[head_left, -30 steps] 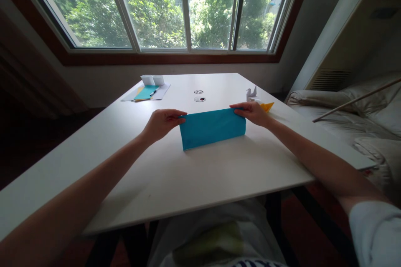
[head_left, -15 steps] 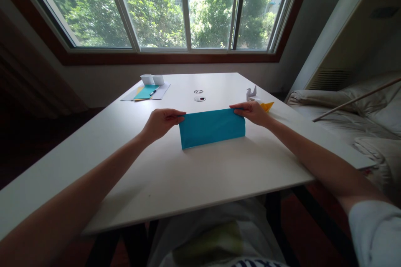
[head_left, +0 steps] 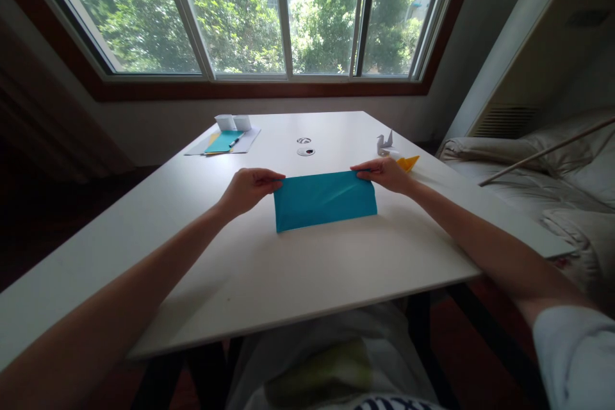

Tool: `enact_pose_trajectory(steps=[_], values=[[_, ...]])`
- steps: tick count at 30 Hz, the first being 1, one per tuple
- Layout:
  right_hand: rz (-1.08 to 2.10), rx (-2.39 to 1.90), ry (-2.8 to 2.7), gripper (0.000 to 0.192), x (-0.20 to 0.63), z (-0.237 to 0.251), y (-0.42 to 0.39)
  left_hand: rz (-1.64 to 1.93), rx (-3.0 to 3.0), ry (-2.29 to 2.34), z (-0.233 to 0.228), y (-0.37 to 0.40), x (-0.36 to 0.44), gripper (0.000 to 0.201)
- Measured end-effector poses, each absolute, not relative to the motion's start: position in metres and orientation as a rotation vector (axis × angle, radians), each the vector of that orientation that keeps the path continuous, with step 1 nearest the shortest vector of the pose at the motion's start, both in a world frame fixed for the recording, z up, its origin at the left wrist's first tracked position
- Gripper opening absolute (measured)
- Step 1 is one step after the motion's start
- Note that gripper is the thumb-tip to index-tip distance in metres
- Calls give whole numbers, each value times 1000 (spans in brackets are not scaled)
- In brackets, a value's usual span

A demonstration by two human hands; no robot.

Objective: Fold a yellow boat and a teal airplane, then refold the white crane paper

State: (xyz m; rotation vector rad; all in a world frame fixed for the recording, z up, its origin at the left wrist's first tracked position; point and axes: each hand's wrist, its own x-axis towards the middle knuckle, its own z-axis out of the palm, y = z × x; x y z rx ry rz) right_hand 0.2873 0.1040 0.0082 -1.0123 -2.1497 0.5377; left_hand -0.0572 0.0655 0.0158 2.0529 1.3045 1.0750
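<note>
A folded sheet of blue paper (head_left: 324, 201) lies on the white table (head_left: 269, 269) in front of me. My left hand (head_left: 247, 189) pinches its far left corner between thumb and fingers. My right hand (head_left: 384, 174) pinches the far right corner in the same way. The near edge of the paper rests flat on the table, and the top layer shows a slight crease across it.
A white paper crane (head_left: 385, 142) and a yellow folded piece (head_left: 409, 163) sit just beyond my right hand. At the far left lie papers with a pen (head_left: 225, 141) and two small white boxes (head_left: 233, 122). A cable port (head_left: 306, 151) is mid-table. A bed (head_left: 552, 186) stands right.
The paper's top layer has settled lower and flatter toward the table, and its far edge has shifted slightly. Both hands keep their pinch at the far corners.
</note>
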Motion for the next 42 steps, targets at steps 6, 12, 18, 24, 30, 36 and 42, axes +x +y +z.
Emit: enact_pose_trajectory(steps=[6, 12, 18, 24, 30, 36, 42], values=[[362, -1066, -2396, 29, 284, -4, 106, 779, 2388, 1421, 1, 68, -53, 25], [258, -991, -2561, 26, 279, -15, 107, 518, 2716, 1302, -6, 67, -46, 28], [275, -989, -2601, 28, 281, -15, 107, 405, 2758, 1304, -3, 68, -47, 29], [181, -1005, -2642, 27, 284, -18, 110, 323, 2729, 1380, -5, 70, -49, 29], [94, -853, -2711, 32, 277, -12, 102, 338, 2988, 1239, -3, 64, -46, 42], [274, -717, -2792, 37, 272, -8, 98, 149, 3006, 928, 3, 64, -33, 51], [250, -749, -2794, 28, 263, -3, 98, 213, 2926, 825, 5, 72, -21, 35]])
